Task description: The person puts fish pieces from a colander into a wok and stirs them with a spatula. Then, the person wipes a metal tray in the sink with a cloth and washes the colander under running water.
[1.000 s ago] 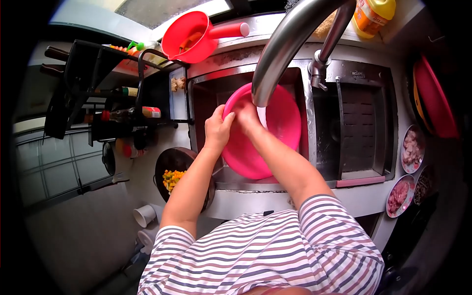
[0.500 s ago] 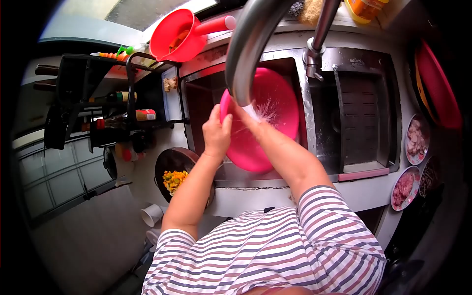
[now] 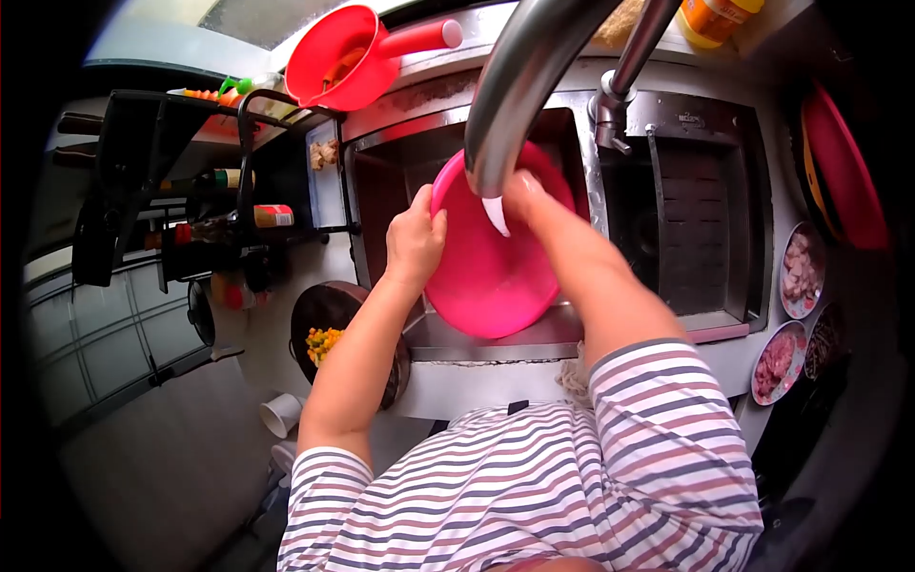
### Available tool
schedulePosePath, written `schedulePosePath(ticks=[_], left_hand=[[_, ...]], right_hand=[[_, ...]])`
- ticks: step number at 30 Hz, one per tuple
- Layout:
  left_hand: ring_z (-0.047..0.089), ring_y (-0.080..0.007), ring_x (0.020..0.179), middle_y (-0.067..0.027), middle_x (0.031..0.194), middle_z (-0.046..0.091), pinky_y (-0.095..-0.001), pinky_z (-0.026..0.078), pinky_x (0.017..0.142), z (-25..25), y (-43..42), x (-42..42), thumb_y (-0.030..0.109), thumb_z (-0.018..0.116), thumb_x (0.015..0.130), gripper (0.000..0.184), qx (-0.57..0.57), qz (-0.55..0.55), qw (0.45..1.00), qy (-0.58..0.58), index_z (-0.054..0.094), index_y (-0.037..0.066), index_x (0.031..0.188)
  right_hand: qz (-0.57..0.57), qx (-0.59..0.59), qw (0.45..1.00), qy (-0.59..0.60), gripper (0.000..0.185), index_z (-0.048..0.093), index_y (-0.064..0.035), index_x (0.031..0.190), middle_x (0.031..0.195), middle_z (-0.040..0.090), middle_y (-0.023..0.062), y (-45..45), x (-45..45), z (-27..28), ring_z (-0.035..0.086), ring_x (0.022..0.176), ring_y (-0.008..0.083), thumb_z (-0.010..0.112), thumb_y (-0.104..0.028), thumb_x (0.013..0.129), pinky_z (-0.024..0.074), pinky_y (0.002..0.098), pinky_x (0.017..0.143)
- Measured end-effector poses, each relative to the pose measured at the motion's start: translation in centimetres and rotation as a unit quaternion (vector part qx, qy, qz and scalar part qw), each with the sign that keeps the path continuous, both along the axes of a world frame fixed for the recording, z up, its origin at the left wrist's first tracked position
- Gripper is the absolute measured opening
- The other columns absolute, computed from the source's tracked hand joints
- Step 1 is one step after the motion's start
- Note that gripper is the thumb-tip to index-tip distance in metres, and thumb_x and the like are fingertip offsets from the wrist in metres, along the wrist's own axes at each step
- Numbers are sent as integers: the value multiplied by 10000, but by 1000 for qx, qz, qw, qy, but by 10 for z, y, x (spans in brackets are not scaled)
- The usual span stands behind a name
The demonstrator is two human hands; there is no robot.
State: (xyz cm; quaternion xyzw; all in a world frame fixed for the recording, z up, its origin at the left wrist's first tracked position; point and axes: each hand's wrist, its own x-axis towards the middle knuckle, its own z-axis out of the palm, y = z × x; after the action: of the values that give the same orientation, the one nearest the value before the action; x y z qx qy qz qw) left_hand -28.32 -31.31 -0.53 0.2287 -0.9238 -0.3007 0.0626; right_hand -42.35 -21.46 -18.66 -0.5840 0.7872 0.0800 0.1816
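Note:
A bright pink plastic basin is tilted inside the left bowl of the steel sink. My left hand is closed on its left rim, thumb on the inner side. My right hand reaches into the far right part of the basin, against or near the inner wall. Its fingers are partly hidden behind the curved faucet and look blurred, so whether they hold anything does not show. A white stream of water runs from the faucet into the basin.
A red dipper stands on the back ledge. Left are a black rack with bottles and a wok with diced vegetables. Plates of raw meat stand right of the second sink bowl.
My right hand has moved from the basin's left rim to its far right inside. The basin's tilt has shifted, and the splashing has lessened. My left hand stays on the rim.

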Motion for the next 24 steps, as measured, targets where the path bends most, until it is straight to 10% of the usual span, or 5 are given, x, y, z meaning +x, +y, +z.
schedulePosePath(ticks=[8,13,16,20,24], left_hand=[[577,-370,675,-192,725,574,-396,462,561,-1,-1,6,90,543,786,236,-5,-5,998,63,522,61,1020],[597,-343,695,-198,766,585,-358,475,591,-2,-2,6,102,570,787,261,51,9,996,69,541,42,1039],[606,-334,712,-197,784,592,-358,476,599,-3,-1,5,114,580,788,272,50,8,996,68,546,43,1049],[586,-369,701,-208,765,588,-386,468,581,8,13,0,141,586,794,293,5,-37,999,39,533,39,1064],[586,-370,696,-211,757,586,-399,471,578,10,16,-4,145,579,796,312,-18,-33,998,41,517,46,1085]], right_hand=[[-161,96,982,-32,268,645,-127,1014,931,653,65,45,81,-32,621,864,241,522,-223,795,493,513,583],[-103,-23,901,-420,249,642,-115,946,969,626,102,1,137,16,585,879,249,534,-254,770,455,412,760],[-210,-367,720,-550,197,605,-70,917,847,625,119,-40,116,33,593,782,255,486,-170,796,468,377,741],[-531,-439,89,-719,127,572,-50,822,727,599,99,-11,42,109,580,665,226,448,-79,809,500,349,646],[-491,-480,241,-686,124,557,-85,840,716,604,56,-16,50,52,580,636,160,433,-77,844,496,304,627]])
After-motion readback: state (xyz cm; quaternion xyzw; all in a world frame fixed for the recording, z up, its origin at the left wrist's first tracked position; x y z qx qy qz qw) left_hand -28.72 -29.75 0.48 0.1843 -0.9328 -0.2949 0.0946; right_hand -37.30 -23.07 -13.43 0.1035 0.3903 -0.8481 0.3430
